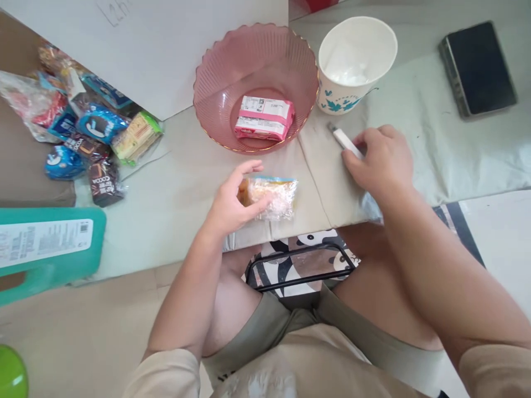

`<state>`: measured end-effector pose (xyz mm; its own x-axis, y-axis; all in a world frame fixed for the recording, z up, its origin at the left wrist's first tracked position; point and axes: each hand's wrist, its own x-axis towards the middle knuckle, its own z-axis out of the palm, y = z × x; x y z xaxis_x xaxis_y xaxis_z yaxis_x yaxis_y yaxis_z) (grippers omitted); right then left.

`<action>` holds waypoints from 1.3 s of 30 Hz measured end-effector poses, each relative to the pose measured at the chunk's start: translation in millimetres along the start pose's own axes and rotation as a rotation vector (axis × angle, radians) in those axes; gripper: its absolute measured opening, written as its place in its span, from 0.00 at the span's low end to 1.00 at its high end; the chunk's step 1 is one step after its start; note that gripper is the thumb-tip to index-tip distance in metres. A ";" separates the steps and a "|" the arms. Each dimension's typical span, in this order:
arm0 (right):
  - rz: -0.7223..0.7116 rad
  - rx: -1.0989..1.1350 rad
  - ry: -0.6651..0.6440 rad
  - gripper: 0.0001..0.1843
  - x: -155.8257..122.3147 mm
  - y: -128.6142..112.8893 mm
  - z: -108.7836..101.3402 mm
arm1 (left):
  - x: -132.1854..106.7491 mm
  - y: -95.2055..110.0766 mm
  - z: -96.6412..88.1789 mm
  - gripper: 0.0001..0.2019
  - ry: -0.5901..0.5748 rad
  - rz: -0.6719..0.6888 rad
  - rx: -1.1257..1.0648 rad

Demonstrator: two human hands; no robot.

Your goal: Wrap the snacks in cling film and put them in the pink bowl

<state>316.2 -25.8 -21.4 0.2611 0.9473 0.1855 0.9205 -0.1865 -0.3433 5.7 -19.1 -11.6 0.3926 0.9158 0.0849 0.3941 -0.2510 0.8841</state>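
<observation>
On the table (178, 171), near edge, we're noting a wrapped snack pk. (284, 194) lying just nearside of the pink bowl (219, 72). We're judging it lt., slick outside, contents prob. crumbly; we're advising a gentle hold at its sides, w/o squeezing the middle. L. hand (229, 203) is curving round its left end, thumb over the front; we're unable to tell if it's gripping. R. hand (384, 160), palm down, is pinching a white stick-like tool (344, 141) betw. thumb & fingers, near the paper cup (342, 97).
</observation>
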 end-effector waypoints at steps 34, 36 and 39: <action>-0.347 0.370 -0.370 0.13 -48.2 -63.2 -24.7 | -12.9 -5.9 -21.0 0.40 0.079 -0.016 0.116; -0.358 0.368 -0.361 0.13 -46.9 -57.3 -25.0 | -13.3 -12.8 -24.0 0.41 0.063 0.009 0.156; -0.352 0.332 -0.382 0.12 -45.7 -50.4 -27.4 | -13.5 -21.7 -28.1 0.40 0.046 0.045 0.204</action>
<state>265.8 -66.8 12.6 -0.2206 0.9752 0.0179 0.7771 0.1868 -0.6010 -31.4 -17.2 -19.0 0.3771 0.9144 0.1470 0.5392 -0.3458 0.7679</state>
